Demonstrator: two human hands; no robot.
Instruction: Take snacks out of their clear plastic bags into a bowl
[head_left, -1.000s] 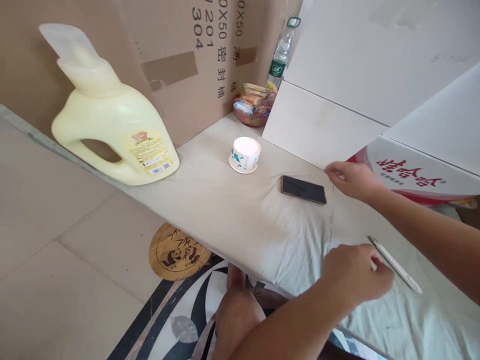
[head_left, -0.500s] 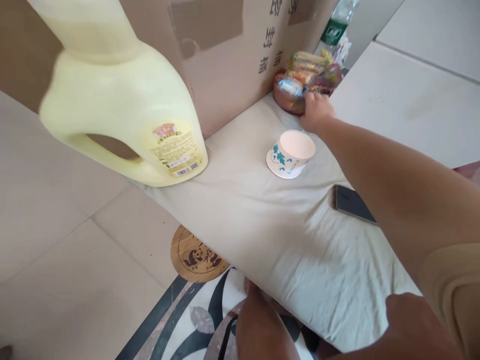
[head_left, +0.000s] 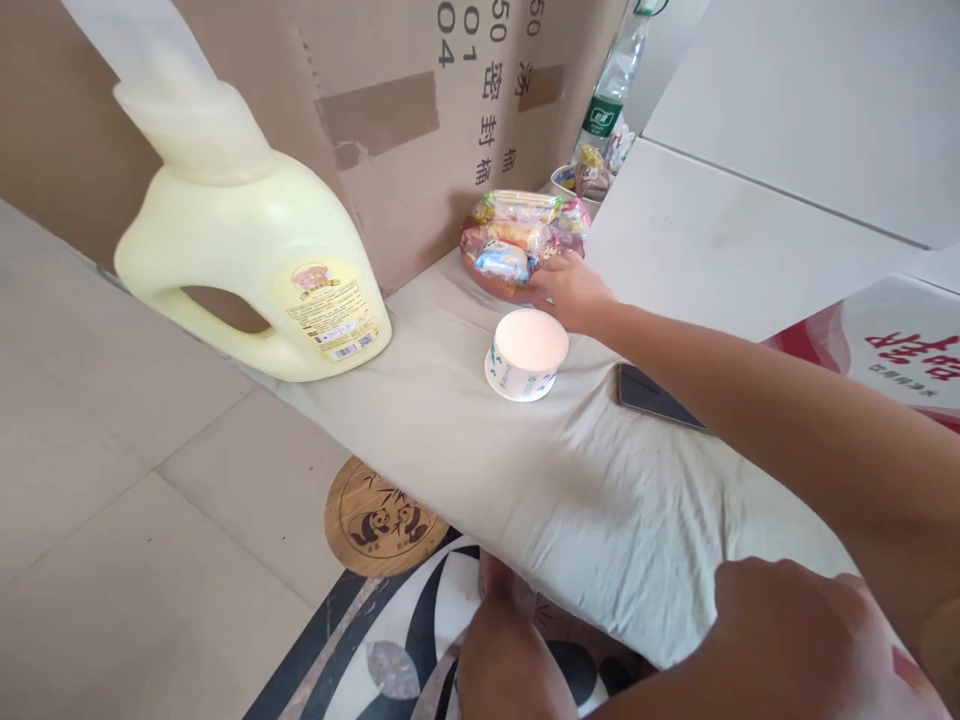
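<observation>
My right hand [head_left: 571, 290] reaches out over the cloth and grips the near right rim of a reddish-brown bowl [head_left: 489, 286]. Individually wrapped snacks [head_left: 517, 236] fill this bowl; some wrapping lies behind my fingertips. Just in front of the bowl, a white paper cup [head_left: 504, 378] with blue leaf prints stands upright, its mouth facing up. My left hand [head_left: 802, 625] is low at the right, curled into a fist with its knuckles up. Its fingertips are hidden, so I cannot see whether anything is inside.
A large pale-yellow jug [head_left: 255, 230] stands at left before a cardboard box [head_left: 405, 210]. Beyond the bowl are a snack-filled cup [head_left: 561, 180] and a clear bottle [head_left: 616, 80]. A phone [head_left: 656, 395] lies under my right forearm. A round wooden stool [head_left: 345, 520] is below the cloth's edge.
The view has shifted, bringing more of the box and bottle into sight. The snack bowl has come slightly nearer the paper cup with my right hand on it, uncovering the cup behind.
</observation>
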